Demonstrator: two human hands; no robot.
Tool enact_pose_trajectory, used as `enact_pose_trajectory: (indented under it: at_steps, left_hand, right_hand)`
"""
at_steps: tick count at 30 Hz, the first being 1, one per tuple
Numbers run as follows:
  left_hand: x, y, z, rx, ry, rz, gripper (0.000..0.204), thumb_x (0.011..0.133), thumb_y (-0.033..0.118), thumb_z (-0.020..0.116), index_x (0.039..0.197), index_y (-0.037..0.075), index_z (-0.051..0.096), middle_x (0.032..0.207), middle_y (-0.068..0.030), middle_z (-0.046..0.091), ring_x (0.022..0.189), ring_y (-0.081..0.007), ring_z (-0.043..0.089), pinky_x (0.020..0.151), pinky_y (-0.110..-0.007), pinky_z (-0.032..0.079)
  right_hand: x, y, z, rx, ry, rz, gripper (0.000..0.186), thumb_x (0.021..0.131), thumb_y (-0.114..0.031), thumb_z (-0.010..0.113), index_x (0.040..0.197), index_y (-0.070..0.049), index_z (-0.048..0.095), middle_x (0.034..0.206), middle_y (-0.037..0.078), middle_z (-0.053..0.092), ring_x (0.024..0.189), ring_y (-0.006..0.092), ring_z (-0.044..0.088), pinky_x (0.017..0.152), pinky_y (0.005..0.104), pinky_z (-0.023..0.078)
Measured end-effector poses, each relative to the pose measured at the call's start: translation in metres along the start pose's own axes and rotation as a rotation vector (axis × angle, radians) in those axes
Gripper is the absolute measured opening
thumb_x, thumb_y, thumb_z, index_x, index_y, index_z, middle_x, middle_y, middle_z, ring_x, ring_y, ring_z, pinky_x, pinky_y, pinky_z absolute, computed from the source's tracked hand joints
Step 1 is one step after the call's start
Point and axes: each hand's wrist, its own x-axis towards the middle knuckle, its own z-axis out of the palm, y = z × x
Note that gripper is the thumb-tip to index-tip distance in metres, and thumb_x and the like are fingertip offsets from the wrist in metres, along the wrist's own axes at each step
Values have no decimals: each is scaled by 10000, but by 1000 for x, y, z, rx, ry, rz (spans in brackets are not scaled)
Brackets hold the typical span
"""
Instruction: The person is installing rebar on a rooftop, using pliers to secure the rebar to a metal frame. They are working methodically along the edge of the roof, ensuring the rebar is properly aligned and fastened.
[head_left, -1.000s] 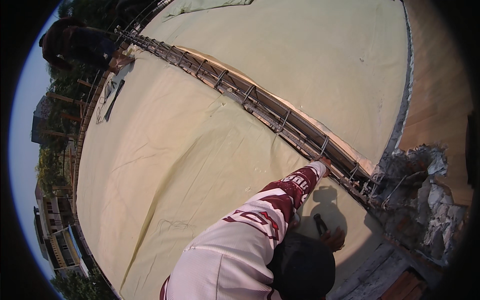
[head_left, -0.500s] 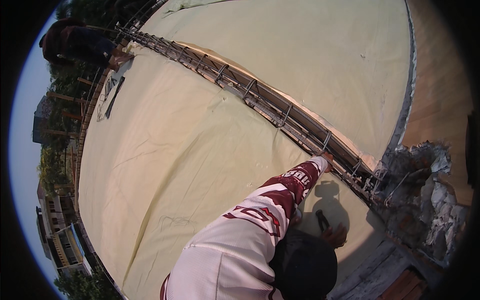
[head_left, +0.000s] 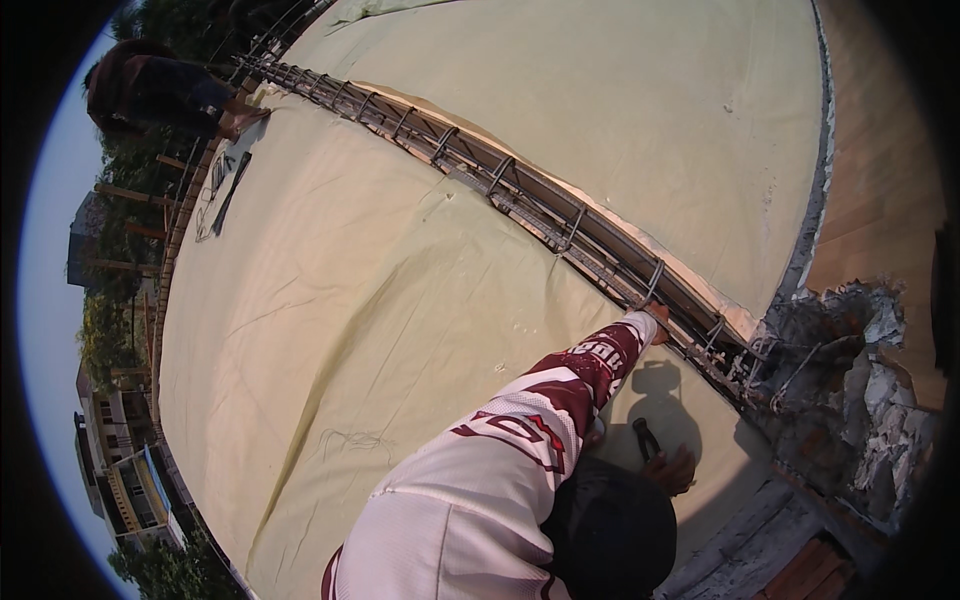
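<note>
My left arm, in a white and maroon sleeve, stretches out to a long cage of steel rebar [head_left: 571, 228]. At its near side my left hand [head_left: 657, 322] is closed against a bar, its fingers partly hidden by the sleeve and steel. Lower down, beside my dark-clothed knee [head_left: 612, 530], my right hand [head_left: 674, 472] is closed around a tool with a dark handle [head_left: 645, 438]. The tool's working end cannot be made out. Pale sheeting [head_left: 450, 300] spreads beneath, with my shadow on it.
Broken concrete [head_left: 870, 380] rises at the right end of the cage. Another person [head_left: 165, 90] bends over at the far left edge, near dark tools [head_left: 232, 190] on the sheeting. Thin wires [head_left: 352, 440] lie left of my arm. Buildings and trees stand beyond the edge.
My view has shifted very slightly. The person at the far left has moved a little; both of my hands stay in place.
</note>
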Motion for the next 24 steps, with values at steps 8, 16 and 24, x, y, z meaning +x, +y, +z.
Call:
enact_pose_trajectory:
  at_steps: [8, 16, 24]
  left_hand:
    - [17, 2, 10, 66, -62, -9, 425, 874, 396, 722, 1191, 113, 708, 1315, -104, 676, 1212, -300, 657, 915, -519, 560]
    - [19, 0, 13, 58, -8, -20, 483, 841, 386, 748, 1243, 122, 705, 1272, -72, 711, 1140, -259, 701, 868, -508, 579]
    - [25, -1, 21, 112, 2, -21, 447, 872, 445, 679, 1217, 162, 713, 1182, -36, 723, 1054, -227, 708, 846, -405, 575]
  right_hand:
    - [0, 1, 4, 27, 24, 33, 543, 1054, -577, 378, 1375, -189, 582, 1382, 138, 555, 1295, 395, 536, 1118, 708, 300]
    - [3, 1, 4, 2, 11, 27, 553, 1056, -583, 366, 1374, -186, 583, 1376, 134, 559, 1267, 386, 548, 1061, 670, 360]
    - [-3, 7, 11, -1, 22, 25, 567, 1055, -590, 355, 1384, -182, 572, 1397, 139, 541, 1289, 387, 529, 1055, 680, 352]
